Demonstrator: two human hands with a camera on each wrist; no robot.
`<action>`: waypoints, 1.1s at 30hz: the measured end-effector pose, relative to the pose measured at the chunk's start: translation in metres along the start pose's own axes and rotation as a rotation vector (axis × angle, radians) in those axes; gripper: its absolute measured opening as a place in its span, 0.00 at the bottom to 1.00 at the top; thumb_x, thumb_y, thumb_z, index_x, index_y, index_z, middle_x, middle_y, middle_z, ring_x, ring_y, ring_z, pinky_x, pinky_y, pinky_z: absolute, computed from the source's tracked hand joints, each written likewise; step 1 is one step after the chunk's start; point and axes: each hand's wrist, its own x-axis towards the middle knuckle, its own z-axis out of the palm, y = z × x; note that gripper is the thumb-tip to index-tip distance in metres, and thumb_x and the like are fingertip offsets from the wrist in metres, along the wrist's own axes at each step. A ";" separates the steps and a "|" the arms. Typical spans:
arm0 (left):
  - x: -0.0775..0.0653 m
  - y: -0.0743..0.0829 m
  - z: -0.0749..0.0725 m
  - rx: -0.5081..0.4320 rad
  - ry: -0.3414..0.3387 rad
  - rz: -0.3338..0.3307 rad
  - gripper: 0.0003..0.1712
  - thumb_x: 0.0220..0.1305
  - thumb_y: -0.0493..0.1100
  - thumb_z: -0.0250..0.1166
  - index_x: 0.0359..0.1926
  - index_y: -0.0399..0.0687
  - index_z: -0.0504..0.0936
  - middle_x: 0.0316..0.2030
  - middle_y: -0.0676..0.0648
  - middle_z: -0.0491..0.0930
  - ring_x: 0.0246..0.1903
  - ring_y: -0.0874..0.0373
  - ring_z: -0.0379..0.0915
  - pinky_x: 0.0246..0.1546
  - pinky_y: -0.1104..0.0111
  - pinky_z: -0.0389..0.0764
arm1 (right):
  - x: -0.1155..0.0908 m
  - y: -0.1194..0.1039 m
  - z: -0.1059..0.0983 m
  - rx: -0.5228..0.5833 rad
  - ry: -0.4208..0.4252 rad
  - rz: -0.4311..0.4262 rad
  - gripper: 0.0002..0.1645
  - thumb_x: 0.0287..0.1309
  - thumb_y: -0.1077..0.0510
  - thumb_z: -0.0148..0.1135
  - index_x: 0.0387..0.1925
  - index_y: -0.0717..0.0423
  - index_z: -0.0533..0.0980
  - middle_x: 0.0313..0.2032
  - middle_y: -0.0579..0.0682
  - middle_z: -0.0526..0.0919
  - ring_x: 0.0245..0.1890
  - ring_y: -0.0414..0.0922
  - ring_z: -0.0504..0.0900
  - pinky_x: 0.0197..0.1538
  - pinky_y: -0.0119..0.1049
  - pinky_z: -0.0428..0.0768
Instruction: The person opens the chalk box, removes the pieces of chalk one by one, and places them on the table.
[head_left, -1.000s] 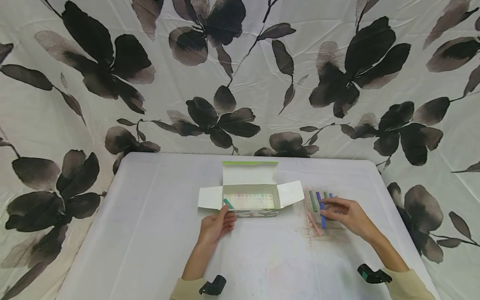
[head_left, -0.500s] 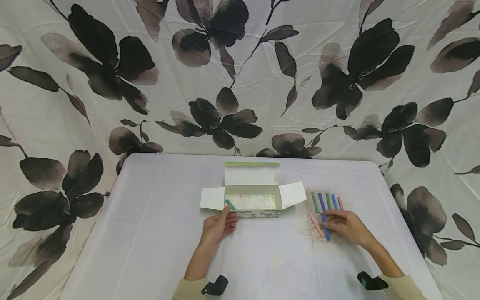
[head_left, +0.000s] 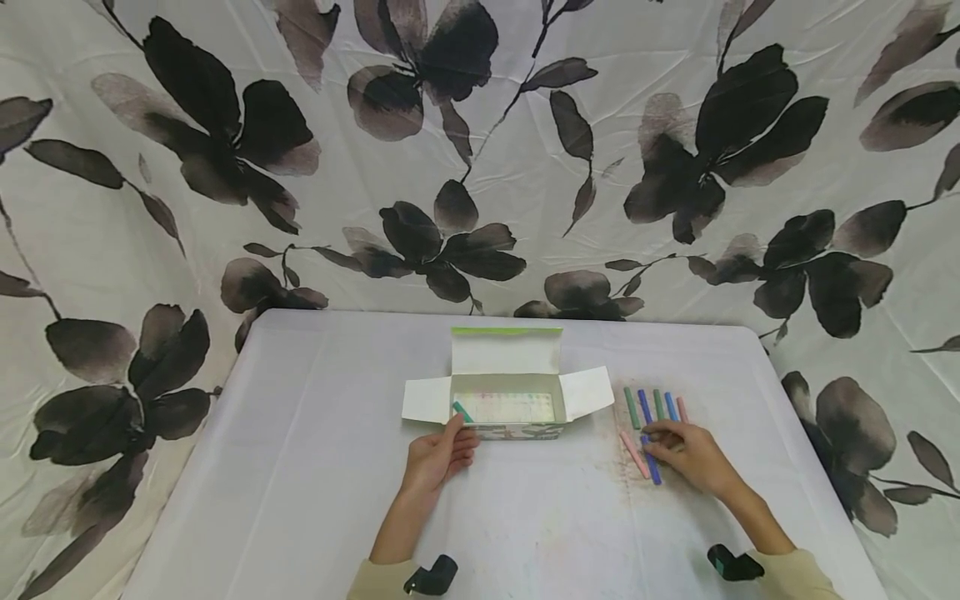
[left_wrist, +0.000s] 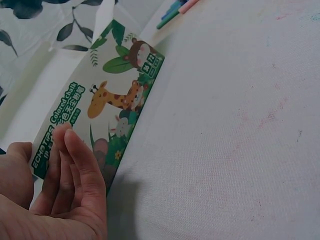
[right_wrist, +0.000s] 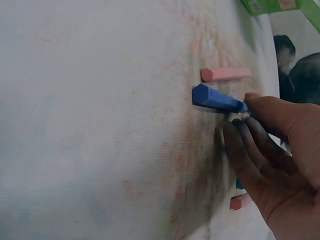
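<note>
An open white chalk box (head_left: 523, 432) stands on the table; its printed front, with a giraffe and "Colored chalk", shows in the left wrist view. My left hand (head_left: 433, 461) grips the box's front wall near the left corner, thumb over the rim and fingers in front. A teal chalk stick (head_left: 462, 411) leans inside the box by the thumb. My right hand (head_left: 692, 457) pinches a blue chalk stick (right_wrist: 215, 98) at its far end, the near end pointing toward me. A pink chalk stick (right_wrist: 227, 74) lies just left of it.
Beyond the right fingers lie another blue chalk stick (head_left: 643, 404), a green stick (head_left: 631, 407), a second green one (head_left: 658, 405), a light blue stick (head_left: 671, 406) and a reddish stick (head_left: 682, 409). The box's right flap (head_left: 587, 392) spreads toward them. Chalk dust marks the white cloth.
My right hand has come toward me, drawing the blue chalk stick nearer, and the reddish stick behind it now shows. My left hand keeps its grip on the box.
</note>
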 end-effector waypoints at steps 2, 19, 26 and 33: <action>-0.001 0.001 0.000 0.002 0.005 0.003 0.29 0.76 0.53 0.62 0.49 0.25 0.83 0.33 0.45 0.88 0.29 0.62 0.84 0.32 0.75 0.85 | 0.002 -0.004 -0.002 -0.011 0.022 -0.001 0.14 0.64 0.63 0.70 0.48 0.68 0.82 0.33 0.50 0.87 0.31 0.42 0.85 0.31 0.32 0.83; 0.002 -0.001 0.000 0.005 0.029 0.000 0.28 0.74 0.54 0.65 0.46 0.27 0.84 0.32 0.45 0.88 0.30 0.60 0.86 0.32 0.75 0.85 | 0.030 -0.046 -0.020 -0.043 0.136 -0.083 0.07 0.69 0.61 0.67 0.45 0.61 0.83 0.37 0.50 0.87 0.35 0.42 0.85 0.39 0.31 0.85; 0.000 -0.001 0.000 -0.007 0.009 0.011 0.29 0.74 0.54 0.64 0.48 0.25 0.83 0.32 0.46 0.88 0.29 0.61 0.86 0.32 0.75 0.85 | 0.044 -0.071 -0.026 -0.015 0.132 -0.119 0.08 0.70 0.59 0.66 0.46 0.60 0.83 0.39 0.53 0.87 0.35 0.42 0.86 0.39 0.30 0.85; 0.000 -0.001 0.002 -0.011 0.027 0.006 0.29 0.73 0.55 0.66 0.45 0.27 0.84 0.32 0.45 0.88 0.30 0.61 0.86 0.32 0.75 0.85 | 0.057 -0.094 -0.019 0.023 0.122 -0.136 0.10 0.70 0.59 0.65 0.48 0.61 0.83 0.41 0.52 0.87 0.39 0.48 0.86 0.42 0.32 0.85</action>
